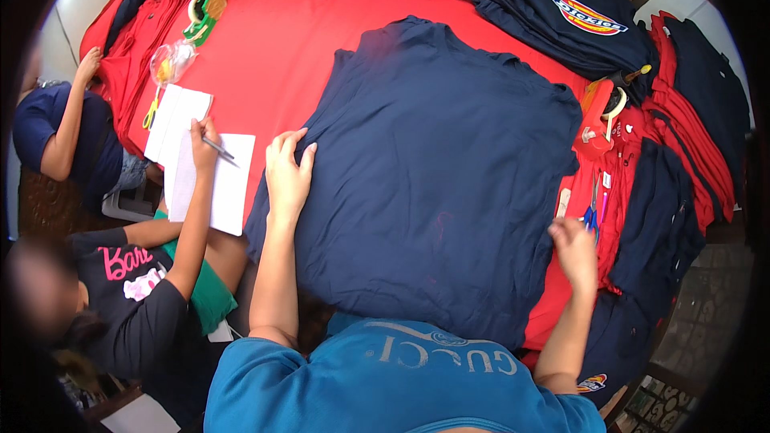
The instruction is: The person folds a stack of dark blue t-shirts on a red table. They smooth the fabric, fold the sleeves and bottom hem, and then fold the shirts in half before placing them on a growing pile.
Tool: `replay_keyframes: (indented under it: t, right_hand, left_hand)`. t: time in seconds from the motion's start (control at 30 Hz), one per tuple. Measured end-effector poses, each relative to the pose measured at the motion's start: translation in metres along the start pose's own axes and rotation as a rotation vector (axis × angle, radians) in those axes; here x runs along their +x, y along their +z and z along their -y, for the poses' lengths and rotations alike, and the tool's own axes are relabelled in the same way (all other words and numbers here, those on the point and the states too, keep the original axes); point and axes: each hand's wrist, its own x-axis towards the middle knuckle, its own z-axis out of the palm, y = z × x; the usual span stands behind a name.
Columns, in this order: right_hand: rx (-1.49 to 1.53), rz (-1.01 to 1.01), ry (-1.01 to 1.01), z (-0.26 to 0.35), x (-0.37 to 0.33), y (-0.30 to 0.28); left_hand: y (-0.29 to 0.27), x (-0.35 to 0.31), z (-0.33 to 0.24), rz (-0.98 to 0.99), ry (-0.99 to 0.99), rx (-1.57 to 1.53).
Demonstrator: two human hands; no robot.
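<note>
A dark navy shirt is spread on the red-covered table in front of me, with wrinkles over its surface and faint reddish marks low on it. At its left edge rests my left hand, fingers stretched and thumb apart, touching the cloth. My right hand is curled beside the shirt's right edge; whatever its fingers may hold is hidden. Just beyond that hand lie blue-handled scissors.
To the left, a seated co-worker holds a pen over an open notebook. Another person sits farther back. A red tape dispenser stands at right, near folded navy shirts. Yellow scissors and a green tape dispenser are at left.
</note>
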Motion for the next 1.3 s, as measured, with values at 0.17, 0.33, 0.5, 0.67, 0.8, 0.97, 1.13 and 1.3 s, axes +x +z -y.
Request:
replay_keyframes:
  t: [0.17,0.33,0.5,0.67,0.8,0.97,1.13,1.3]
  right_hand:
    - [0.136,-0.291,0.156,0.001,-0.051,0.046]
    - [0.010,-0.415,0.067,0.005,-0.047,0.050]
    - [0.085,-0.553,-0.023,-0.005,-0.051,0.044]
    - [1.520,-0.341,0.065,-0.003,-0.112,0.019]
    - [1.345,-0.130,0.292,0.005,-0.193,0.025]
    - [0.837,0.191,0.405,-0.029,-0.271,0.066]
    - [0.570,-0.121,0.186,0.003,-0.218,0.038]
    - [0.137,-0.509,-0.299,0.048,-0.070,0.027]
  left_hand:
    - [0.005,-0.003,0.016,-0.098,0.097,0.091]
    - [-0.009,0.012,-0.011,-0.065,-0.044,-0.414]
    - [-0.028,0.004,-0.004,0.063,-0.108,-0.632]
    - [-0.101,-0.031,0.028,0.226,-0.077,-0.747]
    - [-0.170,-0.096,0.047,0.379,-0.262,-0.725]
    - [-0.186,-0.166,0.074,0.616,-0.426,-0.492]
    - [-0.146,-0.150,0.031,0.281,0.100,0.036]
    - [-0.051,-0.039,-0.021,0.071,0.434,-0.173]
